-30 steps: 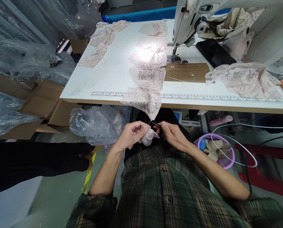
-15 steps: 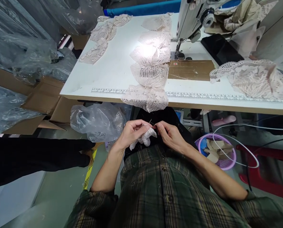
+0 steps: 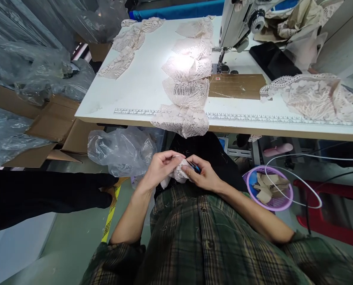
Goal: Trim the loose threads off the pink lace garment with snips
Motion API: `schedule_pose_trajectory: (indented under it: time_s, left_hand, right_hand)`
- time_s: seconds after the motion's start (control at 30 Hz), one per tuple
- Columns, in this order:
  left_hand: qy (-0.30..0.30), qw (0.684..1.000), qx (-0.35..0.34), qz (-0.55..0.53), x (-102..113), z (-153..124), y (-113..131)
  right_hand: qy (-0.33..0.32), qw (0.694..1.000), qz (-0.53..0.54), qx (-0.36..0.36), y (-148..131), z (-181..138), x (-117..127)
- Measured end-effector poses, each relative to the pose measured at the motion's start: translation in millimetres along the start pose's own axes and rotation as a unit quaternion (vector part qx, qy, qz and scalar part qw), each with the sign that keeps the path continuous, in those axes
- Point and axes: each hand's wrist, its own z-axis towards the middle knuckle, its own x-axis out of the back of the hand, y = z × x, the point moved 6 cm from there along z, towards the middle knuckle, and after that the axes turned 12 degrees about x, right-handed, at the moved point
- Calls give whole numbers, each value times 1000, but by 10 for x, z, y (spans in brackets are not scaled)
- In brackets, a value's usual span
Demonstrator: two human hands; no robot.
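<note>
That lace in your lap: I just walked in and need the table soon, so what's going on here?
A person in a plaid shirt holds a small lace piece in their lap, left hand gripping it, right hand working at it with a small blue-handled tool. A chain of lace pieces trails off the white table by the sewing machine.

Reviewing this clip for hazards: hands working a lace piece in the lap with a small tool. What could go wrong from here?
1. The right hand holds a small blue-handled tool right against the left hand; a slip might nick the fingers or the lace piece.
2. The chain of lace pieces overhangs the table edge and could slide off.
3. The white cable loops near the purple basket, a possible snag.
</note>
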Motion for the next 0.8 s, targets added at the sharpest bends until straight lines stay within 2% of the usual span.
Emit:
schedule_pose_trajectory:
  time_s: [0.07,0.13,0.23,0.27,0.37,0.43,0.5,0.57,0.63,0.73,0.8]
  left_hand:
    - [1,999,0,50,119,-40,47]
    - [7,992,-7,124,256,44,87]
    - [84,972,-39,218,524,364,113]
    - [136,965,-61,218,634,462,124]
    - [198,963,-71,170,828,583,43]
    - [204,971,-53,111,841,456,-37]
    - [197,979,-25,52,738,218,-111]
    - [157,987,22,1,501,-11,-206]
    - [130,989,60,-49,238,-175,-324]
    - [158,979,71,-110,2,-281,-535]
    - [180,970,69,-150,-27,-299,-696]
  right_hand:
    - [15,1000,16,11,20,64,-84]
    - [38,999,-8,13,117,155,-73]
    - [86,988,-126,-33,430,239,177]
    - [95,983,-149,-48,544,241,289]
    - [129,968,-202,-76,781,148,630]
    - [180,948,-246,-90,788,18,788]
    - [190,952,-226,-85,693,-91,750]
    - [135,981,-128,-57,538,-144,509]
    - [25,998,-16,-47,381,-182,154]
    - [-105,990,60,-67,240,-261,-234]
    - [-165,980,58,-91,233,-305,-340]
